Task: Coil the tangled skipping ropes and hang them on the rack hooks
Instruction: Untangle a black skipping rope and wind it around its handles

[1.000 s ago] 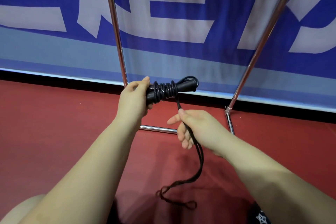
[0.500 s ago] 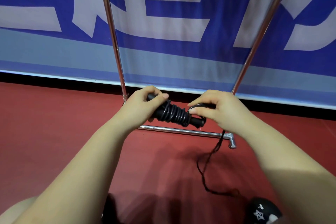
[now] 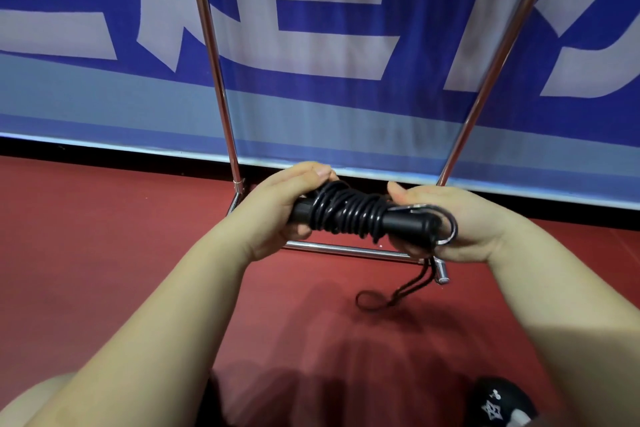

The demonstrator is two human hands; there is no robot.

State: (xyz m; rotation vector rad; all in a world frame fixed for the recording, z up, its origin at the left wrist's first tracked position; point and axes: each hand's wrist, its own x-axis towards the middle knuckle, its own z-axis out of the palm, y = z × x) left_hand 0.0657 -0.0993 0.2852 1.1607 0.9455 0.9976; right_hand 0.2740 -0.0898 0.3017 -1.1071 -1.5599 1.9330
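We grip the wound black skipping rope (image 3: 349,211), left hand (image 3: 273,215) round one handle end, right hand (image 3: 450,229) pinching the other, loose tail (image 3: 398,291) dangling before the chrome rack (image 3: 221,87)

This looks like an indoor sports hall. Beneath the gripped skipping rope (image 3: 349,215) lies a red sports floor (image 3: 104,253) with a matte, court-like surface. Just beyond the grip stands a chrome tube rack (image 3: 214,55), its base bar on the floor, and behind that a long blue banner (image 3: 311,28) with large pale lettering lines the wall.
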